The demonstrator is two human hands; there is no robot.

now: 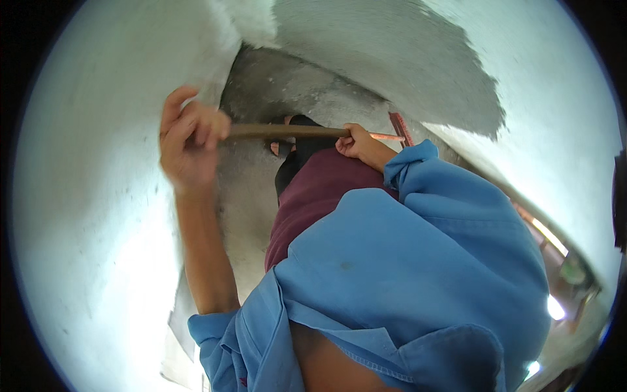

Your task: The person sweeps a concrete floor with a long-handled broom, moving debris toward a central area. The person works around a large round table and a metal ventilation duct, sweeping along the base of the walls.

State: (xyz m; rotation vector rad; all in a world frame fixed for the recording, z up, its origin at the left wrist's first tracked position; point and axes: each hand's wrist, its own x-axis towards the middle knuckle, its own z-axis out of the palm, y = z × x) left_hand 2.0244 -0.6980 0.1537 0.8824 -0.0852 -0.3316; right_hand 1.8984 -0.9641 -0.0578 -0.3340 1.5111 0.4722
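My right hand [356,142] is closed around a long brown pole [289,131] in front of my thighs. Past that hand, a thinner orange-red length of rod leads to a narrow red piece with a toothed or bristled edge [401,129], possibly a brush or broom head. Raised at the left, my left hand [193,130] is motion-blurred, its fingers loosely bent at the pole's other end; whether they grip it cannot be told.
Pale walls [98,147] curve round on both sides. The right-hand one has a large grey patch with a ragged edge [416,63]. Below lies a stained grey concrete floor [245,196], with my sandalled feet [281,148] partly behind the pole. Blurred objects stand far lower right.
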